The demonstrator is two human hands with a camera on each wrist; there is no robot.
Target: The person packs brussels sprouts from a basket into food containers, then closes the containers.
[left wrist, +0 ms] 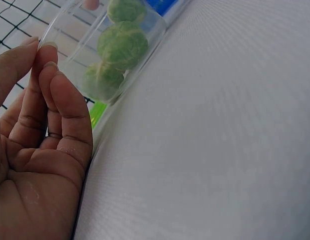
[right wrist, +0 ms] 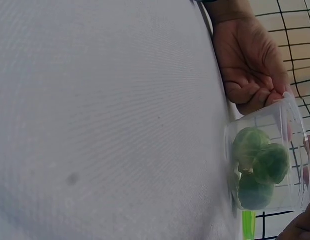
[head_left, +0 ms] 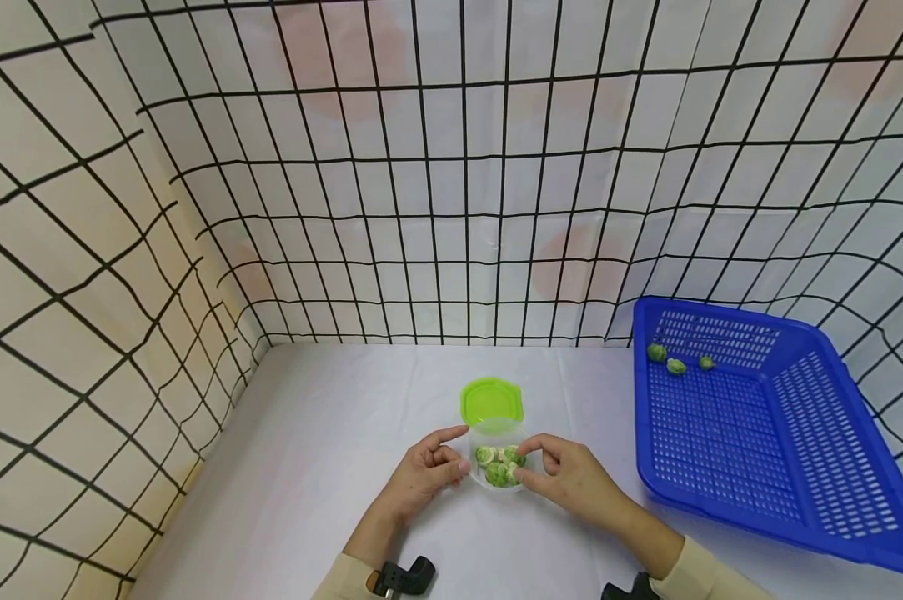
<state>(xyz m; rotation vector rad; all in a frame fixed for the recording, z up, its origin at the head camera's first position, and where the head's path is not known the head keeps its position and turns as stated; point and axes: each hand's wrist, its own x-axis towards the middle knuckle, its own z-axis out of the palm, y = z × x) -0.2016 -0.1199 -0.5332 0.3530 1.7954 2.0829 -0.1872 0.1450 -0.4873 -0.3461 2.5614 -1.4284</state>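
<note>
A clear plastic container [head_left: 489, 482] stands on the white-covered table with several Brussels sprouts [head_left: 499, 473] inside. My left hand [head_left: 419, 479] is at its left side, and in the left wrist view the thumb and forefinger pinch the container's rim. Over the opening from the right comes my right hand [head_left: 574, 479], thumb and forefinger spread apart above the sprouts, with no sprout showing between them. Through the clear wall in the right wrist view, the sprouts [right wrist: 271, 163] lie clustered at the bottom. A bright green lid [head_left: 490, 400] lies right behind the container.
At the right stands a large blue plastic basket [head_left: 856, 450], with a few Brussels sprouts [head_left: 675, 367] in its far left corner. Black wire mesh [head_left: 462, 217] rises along the table's back and sides, with white cloth behind it.
</note>
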